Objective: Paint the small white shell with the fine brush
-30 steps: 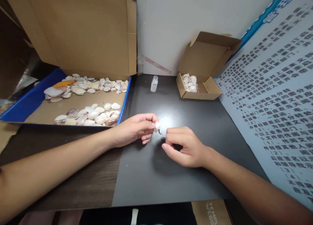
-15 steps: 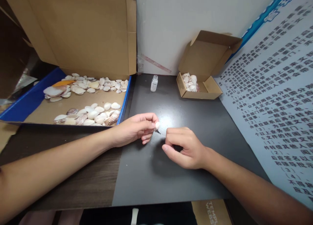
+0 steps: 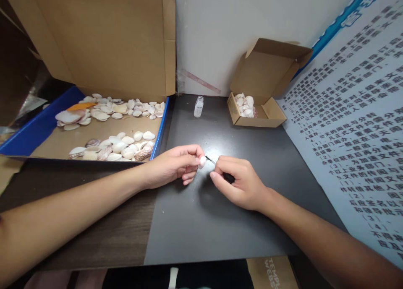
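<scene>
Between the thumb and forefinger of my left hand [image 3: 181, 164] is a small white seashell [image 3: 202, 162]. My right hand [image 3: 239, 180] is closed around the dark handle of a thin brush [image 3: 210, 160]. The dark tip of that brush meets the upper right edge of the shell, or lies very close to it. Farther back on the dark mat stands a small clear glass bottle [image 3: 198, 108] with a printed label and an uncapped neck.
To the left, an open blue-edged cardboard box [image 3: 63, 144] holds two groups of seashells [image 3: 119, 148]. A smaller open cardboard box [image 3: 261, 122] with white shells [image 3: 246, 106] stands at the back right. A printed sheet [image 3: 355, 125] slopes along the right side.
My right hand has shifted slightly upward, bringing the brush tip from below the shell to its upper right edge. My left hand stays nearly still with the shell.
</scene>
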`<state>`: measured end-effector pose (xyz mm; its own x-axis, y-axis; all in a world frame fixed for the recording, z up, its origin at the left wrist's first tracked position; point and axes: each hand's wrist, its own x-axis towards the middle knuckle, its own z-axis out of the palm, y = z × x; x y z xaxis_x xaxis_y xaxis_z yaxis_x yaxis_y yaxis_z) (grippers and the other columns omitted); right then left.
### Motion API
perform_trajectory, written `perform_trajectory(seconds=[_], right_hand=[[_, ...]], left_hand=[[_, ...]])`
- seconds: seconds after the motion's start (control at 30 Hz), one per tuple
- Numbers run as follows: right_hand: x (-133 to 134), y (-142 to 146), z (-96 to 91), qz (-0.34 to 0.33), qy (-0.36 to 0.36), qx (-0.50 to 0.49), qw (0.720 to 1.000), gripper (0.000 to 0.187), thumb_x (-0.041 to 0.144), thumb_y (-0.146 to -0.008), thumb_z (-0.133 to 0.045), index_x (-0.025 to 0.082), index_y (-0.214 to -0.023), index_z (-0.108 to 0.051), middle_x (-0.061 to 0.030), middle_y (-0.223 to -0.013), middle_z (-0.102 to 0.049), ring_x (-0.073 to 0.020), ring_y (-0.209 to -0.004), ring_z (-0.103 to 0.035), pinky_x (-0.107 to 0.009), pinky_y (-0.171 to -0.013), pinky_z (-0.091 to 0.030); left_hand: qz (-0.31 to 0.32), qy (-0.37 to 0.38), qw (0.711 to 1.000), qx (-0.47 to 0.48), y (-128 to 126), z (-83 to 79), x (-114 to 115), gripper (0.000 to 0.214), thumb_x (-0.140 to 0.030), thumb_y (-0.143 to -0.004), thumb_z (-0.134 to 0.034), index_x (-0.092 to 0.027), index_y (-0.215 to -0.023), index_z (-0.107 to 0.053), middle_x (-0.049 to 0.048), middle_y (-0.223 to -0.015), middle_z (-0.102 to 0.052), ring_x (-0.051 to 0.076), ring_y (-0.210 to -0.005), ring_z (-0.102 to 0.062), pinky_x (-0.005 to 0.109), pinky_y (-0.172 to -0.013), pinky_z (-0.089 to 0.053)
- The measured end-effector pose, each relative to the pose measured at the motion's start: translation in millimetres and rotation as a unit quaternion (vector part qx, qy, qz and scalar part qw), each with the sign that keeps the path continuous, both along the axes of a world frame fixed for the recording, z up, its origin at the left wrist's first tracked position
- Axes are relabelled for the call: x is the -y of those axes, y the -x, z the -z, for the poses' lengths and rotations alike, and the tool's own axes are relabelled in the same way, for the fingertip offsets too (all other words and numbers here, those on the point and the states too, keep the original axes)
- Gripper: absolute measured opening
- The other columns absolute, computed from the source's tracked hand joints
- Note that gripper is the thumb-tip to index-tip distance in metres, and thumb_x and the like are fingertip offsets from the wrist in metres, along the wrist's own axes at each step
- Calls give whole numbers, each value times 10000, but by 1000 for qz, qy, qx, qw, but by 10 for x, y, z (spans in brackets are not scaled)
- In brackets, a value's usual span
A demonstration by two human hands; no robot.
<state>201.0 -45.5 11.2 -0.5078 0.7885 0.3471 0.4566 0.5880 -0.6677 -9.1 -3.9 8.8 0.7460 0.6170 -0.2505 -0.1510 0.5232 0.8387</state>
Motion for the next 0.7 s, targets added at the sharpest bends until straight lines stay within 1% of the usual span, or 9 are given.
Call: perform_trajectory(seconds=[0.07,0.17,0.27,0.3,0.43,0.47,0.6,0.63,0.7], right_hand=[[4,1,-12,-11,-12,-17,1000,264,152,-887,-538,190,-644,-441,37,-594,-457,-88,-535,-405,-228,-534,-327],[18,6,-29,-46,-29,-43,998,255,138,-873,-541,194,-647,-437,37,-601,-455,-87,-532,-388,-231,-523,-319],[25,10,-26,-68,-27,-37,997,256,142,-863,-548,195,-641,-432,36,-604,-454,-88,-530,-376,-235,-516,-311],[23,10,-23,-62,-26,-32,997,260,143,-864,-549,195,-638,-430,37,-600,-453,-87,-528,-378,-235,-517,-312],[17,9,-21,-1,-38,-34,999,273,130,-872,-540,194,-633,-426,44,-575,-443,-84,-517,-386,-232,-518,-312],[19,9,-24,-1,-42,-37,998,276,129,-872,-538,195,-630,-424,45,-572,-439,-83,-513,-382,-231,-514,-307],[29,14,-31,-46,-43,-32,997,287,138,-863,-544,195,-613,-416,45,-571,-432,-82,-505,-361,-232,-501,-294],[29,15,-31,-44,-41,-27,998,284,139,-863,-546,194,-615,-420,43,-574,-437,-82,-507,-367,-231,-503,-299],[24,15,-30,-20,-38,-25,999,272,137,-867,-545,192,-626,-432,40,-579,-453,-82,-513,-387,-227,-513,-312]], left_hand=[[-1,-1,1000,-3,-1,-1,3,90,-183,-884,-591,-172,-814,-536,-68,-585,-433,74,-487,-405,201,-510,-404],[-1,-10,1000,-14,-4,-3,13,105,-201,-871,-612,-175,-808,-533,-66,-587,-439,74,-484,-405,201,-505,-400],[0,-19,1000,-25,-7,-4,20,126,-215,-858,-630,-179,-798,-525,-70,-568,-425,76,-480,-400,199,-501,-393],[0,-19,1000,-25,-8,-4,20,128,-217,-859,-630,-180,-798,-524,-73,-560,-415,76,-479,-398,198,-502,-391],[-1,-18,1000,-20,-12,-4,16,121,-225,-867,-625,-180,-807,-531,-75,-561,-410,76,-483,-397,197,-507,-395],[-1,-20,1000,-21,-12,-3,15,125,-230,-867,-627,-180,-806,-530,-75,-563,-411,77,-482,-396,199,-507,-397],[5,-33,999,-29,-7,12,12,145,-259,-869,-637,-184,-809,-528,-75,-564,-408,79,-480,-394,202,-504,-399],[7,-36,999,-30,-5,16,12,147,-264,-871,-638,-185,-813,-529,-74,-567,-410,79,-482,-395,202,-505,-398],[10,-41,999,-31,0,23,12,147,-268,-879,-634,-185,-818,-529,-75,-567,-404,78,-483,-395,201,-506,-398]])
